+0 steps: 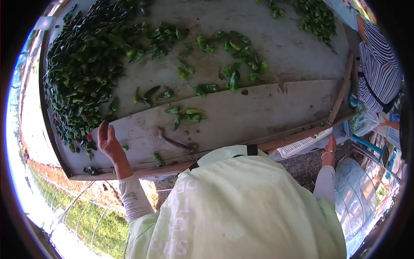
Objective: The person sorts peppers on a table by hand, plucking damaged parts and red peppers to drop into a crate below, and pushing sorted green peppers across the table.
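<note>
My left hand [111, 144] is over the near left part of the sorting table [258, 110], its fingers and thumb a little apart, with nothing visible in it. It is beside the edge of a big heap of green peppers [82, 82]; a red pepper [89, 137] is just left of the fingers. To the right, my right hand [329, 152] is held out beyond the table's near edge, fingers stretched, and appears to hold nothing. A white slatted crate [304, 142] is to its left, below the table rim. Loose green peppers [185, 114] lie between the heap and the table's middle.
A curved brown stick [174, 141] lies near the front wooden rim [310, 131]. Another pepper pile [317, 19] is at the far right. A person in a striped top [379, 64] stands at the right end, near a clear plastic bag [364, 121]. Plastic sheeting [353, 194] hangs at lower right.
</note>
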The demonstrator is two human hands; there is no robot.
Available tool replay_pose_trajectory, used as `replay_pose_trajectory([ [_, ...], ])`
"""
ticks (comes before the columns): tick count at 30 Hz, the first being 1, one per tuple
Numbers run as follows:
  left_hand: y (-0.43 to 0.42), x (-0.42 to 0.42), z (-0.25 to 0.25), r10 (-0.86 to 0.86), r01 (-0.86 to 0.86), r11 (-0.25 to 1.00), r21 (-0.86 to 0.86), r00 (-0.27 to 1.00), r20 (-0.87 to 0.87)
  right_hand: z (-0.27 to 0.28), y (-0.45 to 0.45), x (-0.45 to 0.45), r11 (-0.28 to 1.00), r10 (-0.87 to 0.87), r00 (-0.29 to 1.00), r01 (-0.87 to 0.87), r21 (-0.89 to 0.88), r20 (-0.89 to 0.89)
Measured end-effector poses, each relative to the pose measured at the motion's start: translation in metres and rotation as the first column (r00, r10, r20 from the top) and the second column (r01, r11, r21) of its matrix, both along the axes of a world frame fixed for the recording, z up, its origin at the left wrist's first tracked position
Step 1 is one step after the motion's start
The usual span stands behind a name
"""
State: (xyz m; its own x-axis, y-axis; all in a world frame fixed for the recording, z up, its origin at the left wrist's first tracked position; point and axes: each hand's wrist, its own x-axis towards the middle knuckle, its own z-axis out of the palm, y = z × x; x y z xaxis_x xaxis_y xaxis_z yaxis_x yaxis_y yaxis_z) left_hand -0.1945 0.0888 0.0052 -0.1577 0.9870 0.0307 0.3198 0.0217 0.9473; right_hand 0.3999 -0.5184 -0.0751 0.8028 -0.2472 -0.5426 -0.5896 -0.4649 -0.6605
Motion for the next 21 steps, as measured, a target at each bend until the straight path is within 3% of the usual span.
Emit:
replay_pose_trajectory([
  [1, -0.001, 0.007, -0.001, 0.012, -0.012, 1.0, 0.001, 1.0, -0.011, 0.009, 0.025, 0.004, 0.966, -0.054, 0.996, 0.069, -0.248, 0.065],
  [3, -0.002, 0.013, -0.007, -0.035, 0.035, 0.999, -0.008, 0.999, -0.033, -0.057, -0.019, 0.063, 0.999, 0.027, 0.973, -0.035, 0.032, 0.231],
  [4, -0.004, 0.017, -0.012, -0.014, 0.014, 1.0, 0.002, 0.999, -0.039, -0.033, 0.013, 0.047, 0.998, 0.045, 0.973, -0.056, 0.042, 0.225],
  [6, -0.004, 0.029, -0.019, -0.09, 0.083, 0.996, -0.037, 0.964, -0.252, 0.015, 0.143, -0.005, 0.988, 0.132, 0.932, -0.151, 0.03, 0.339],
  [7, -0.004, 0.038, -0.019, -0.076, 0.07, 0.997, -0.031, 0.964, -0.254, 0.016, 0.172, -0.014, 0.966, 0.237, 0.903, -0.257, 0.009, 0.359],
  [8, -0.005, 0.048, -0.018, -0.102, 0.106, 0.994, -0.01, 0.919, -0.382, 0.015, 0.197, -0.019, 0.933, 0.338, 0.862, -0.359, -0.015, 0.378],
  [9, -0.004, 0.059, -0.017, -0.124, 0.146, 0.989, 0.003, 0.855, -0.503, 0.009, 0.22, -0.025, 0.872, 0.414, 0.806, -0.485, 0.071, 0.423],
  [10, -0.003, 0.069, -0.017, -0.115, 0.137, 0.991, 0.006, 0.856, -0.505, 0.005, 0.243, -0.033, 0.787, 0.476, 0.741, -0.6, 0.148, 0.474],
  [12, 0.001, 0.087, -0.015, -0.173, 0.241, 0.97, 0.017, 0.74, -0.651, 0.029, 0.302, -0.069, 0.641, 0.617, 0.631, -0.75, 0.166, 0.47],
  [13, -0.002, 0.094, -0.017, -0.167, 0.238, 0.971, 0.021, 0.739, -0.653, 0.03, 0.321, -0.083, 0.583, 0.642, 0.614, -0.78, 0.228, 0.459],
  [15, 0.012, 0.109, -0.023, -0.167, 0.219, 0.974, -0.056, 0.53, -0.831, 0.038, 0.362, -0.112, 0.445, 0.69, 0.558, -0.829, 0.337, 0.461],
  [16, 0.017, 0.109, -0.028, -0.157, 0.244, 0.969, -0.034, 0.507, -0.848, 0.049, 0.379, -0.129, 0.371, 0.722, 0.52, -0.848, 0.379, 0.457],
  [17, 0.02, 0.112, -0.025, -0.146, 0.245, 0.969, -0.019, 0.512, -0.846, 0.063, 0.395, -0.146, 0.31, 0.754, 0.512, -0.83, 0.464, 0.412],
  [19, 0.023, 0.122, -0.021, -0.257, 0.19, 0.965, -0.182, 0.828, -0.498, 0.084, 0.42, -0.173, 0.236, 0.83, 0.483, -0.757, 0.609, 0.28],
  [21, 0.015, 0.143, -0.02, -0.282, 0.255, 0.952, -0.168, 0.945, -0.163, 0.092, 0.438, -0.198, 0.259, 0.864, 0.496, -0.588, 0.766, 0.088],
])
